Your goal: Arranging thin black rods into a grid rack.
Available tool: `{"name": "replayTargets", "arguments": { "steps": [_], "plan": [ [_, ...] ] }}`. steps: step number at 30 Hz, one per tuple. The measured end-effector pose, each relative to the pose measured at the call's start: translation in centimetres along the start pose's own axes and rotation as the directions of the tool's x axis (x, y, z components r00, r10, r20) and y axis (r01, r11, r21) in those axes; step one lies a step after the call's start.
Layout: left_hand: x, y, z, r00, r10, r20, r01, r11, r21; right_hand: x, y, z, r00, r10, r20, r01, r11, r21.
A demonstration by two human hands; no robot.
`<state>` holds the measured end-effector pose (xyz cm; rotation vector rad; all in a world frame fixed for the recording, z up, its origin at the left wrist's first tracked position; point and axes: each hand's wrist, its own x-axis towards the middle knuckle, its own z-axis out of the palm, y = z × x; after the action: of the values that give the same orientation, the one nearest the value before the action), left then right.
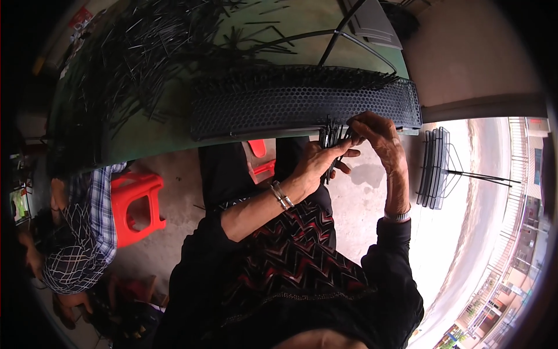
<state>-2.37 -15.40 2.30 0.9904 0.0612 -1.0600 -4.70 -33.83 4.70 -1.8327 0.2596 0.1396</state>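
Note:
A long black perforated plastic panel (302, 104) lies along the front edge of a green table (157, 134), with many thin black rods standing in its holes. My left hand (317, 163) is closed around a bundle of thin black rods (329, 139) just below the panel's front edge. My right hand (378, 136) is beside it, fingertips pinching at the top of the bundle near the panel's right end. I wear bracelets on both wrists and dark sleeves.
Loose black rods (133, 58) are heaped over the table's left and far side. A red plastic stool (136, 206) stands on the concrete floor at left, beside a person in a plaid shirt (87, 232). Stacked black grilles (436, 168) sit at right.

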Motion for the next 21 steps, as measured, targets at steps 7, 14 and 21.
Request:
{"name": "replayTargets", "arguments": {
  "steps": [7,14,21],
  "plan": [
    [0.9,-0.9,-0.1,0.999,-0.019,-0.05,0.022,0.997,0.068,-0.5,-0.7,-1.0,0.998,0.045,0.046,-0.044,0.999,-0.003],
    [1.3,-0.5,0.6,0.99,-0.047,-0.13,0.054,0.998,0.046,-0.6,-0.6,-1.9,0.973,-0.117,-0.201,0.099,0.99,-0.1],
    [2.4,-1.9,0.0,0.985,-0.171,-0.037,0.164,0.976,-0.141,2.1,-2.7,-3.8,0.757,-0.474,-0.45,0.201,0.824,-0.53]
  ]
}}
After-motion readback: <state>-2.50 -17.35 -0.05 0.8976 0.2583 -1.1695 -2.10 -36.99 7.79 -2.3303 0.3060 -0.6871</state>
